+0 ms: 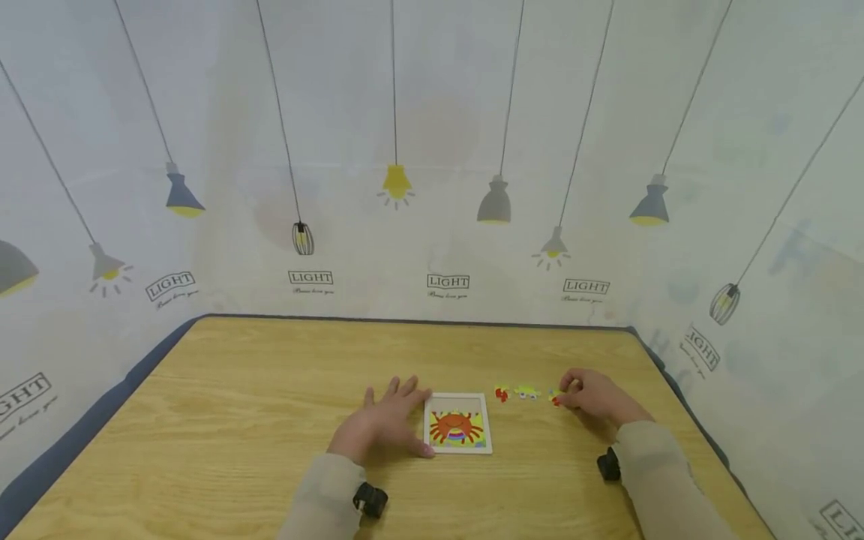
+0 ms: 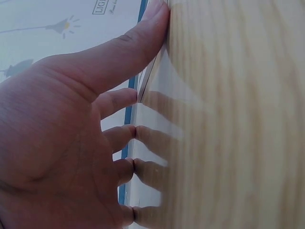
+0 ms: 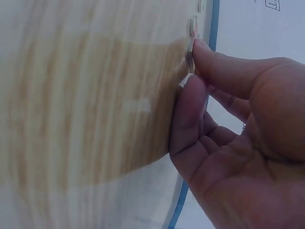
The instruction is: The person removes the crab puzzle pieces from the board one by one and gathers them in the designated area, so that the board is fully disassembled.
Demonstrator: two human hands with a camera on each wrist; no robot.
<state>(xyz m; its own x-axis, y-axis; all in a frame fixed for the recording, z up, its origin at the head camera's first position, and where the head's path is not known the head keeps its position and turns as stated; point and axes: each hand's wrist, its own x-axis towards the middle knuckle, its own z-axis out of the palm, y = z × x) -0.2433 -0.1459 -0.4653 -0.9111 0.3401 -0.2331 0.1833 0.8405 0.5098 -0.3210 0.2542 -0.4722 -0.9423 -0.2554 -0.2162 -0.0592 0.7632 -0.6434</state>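
Note:
A square, white-rimmed puzzle board (image 1: 457,451) lies on the wooden table, with a red crab picture partly filled in and a bare strip at its top. My left hand (image 1: 381,426) has its fingers spread, thumb at the board's lower left corner and index fingertip by the upper left one. To the right of the board, my right hand (image 1: 597,397) pinches a puzzle piece (image 1: 555,398) with red and yellow-green on it, between thumb and index finger. In the right wrist view, the fingers (image 3: 190,102) hide most of that piece.
Two more puzzle pieces lie between the board and the right hand: a red and yellow one (image 1: 501,394) and a yellow-green one with eyes (image 1: 527,393). The wooden table (image 1: 270,360) is bordered at the back by a wall (image 1: 445,247) printed with lamps.

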